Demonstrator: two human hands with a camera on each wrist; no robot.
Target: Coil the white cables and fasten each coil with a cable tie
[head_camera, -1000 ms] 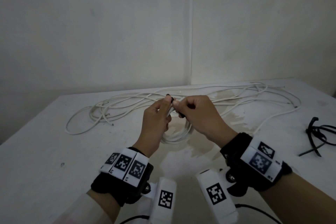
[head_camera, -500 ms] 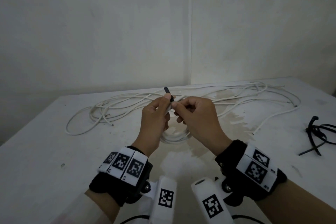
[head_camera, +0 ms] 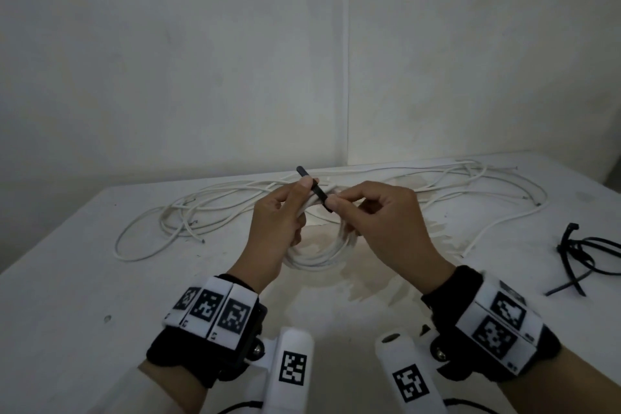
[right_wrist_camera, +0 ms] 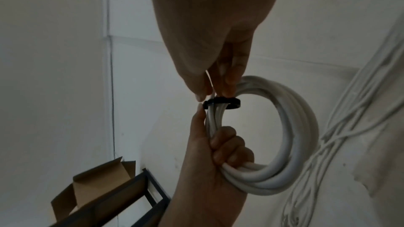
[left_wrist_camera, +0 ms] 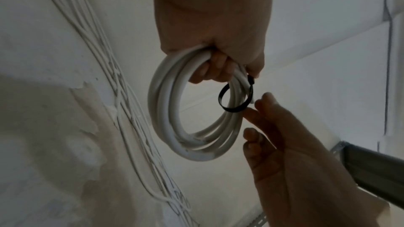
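A coil of white cable (head_camera: pixel 316 255) hangs over the table (head_camera: pixel 84 279), and my left hand (head_camera: pixel 292 208) grips its top with curled fingers. A black cable tie (head_camera: pixel 319 193) loops loosely round the strands beside that grip, its tail sticking up to the left past my left thumb. My right hand (head_camera: pixel 336 203) pinches the tie at its head. The left wrist view shows the coil (left_wrist_camera: pixel 166 110), the tie's loop (left_wrist_camera: pixel 236 97), my left hand (left_wrist_camera: pixel 220 68) and my right hand (left_wrist_camera: pixel 258 108). The right wrist view shows my right hand (right_wrist_camera: pixel 210 92) at the tie (right_wrist_camera: pixel 220 103) and my left hand (right_wrist_camera: pixel 220 142) round the coil (right_wrist_camera: pixel 295 127).
Loose white cables (head_camera: pixel 235 202) sprawl across the back of the table to the right side. A bunch of black cable ties (head_camera: pixel 584 252) lies at the right edge. A cardboard box (right_wrist_camera: pixel 98 184) and a dark metal frame show below in the right wrist view.
The tie's black tail now sticks out further up and left past my left thumb. My right hand has shifted slightly right, still at the tie. The coil stays in my left hand.
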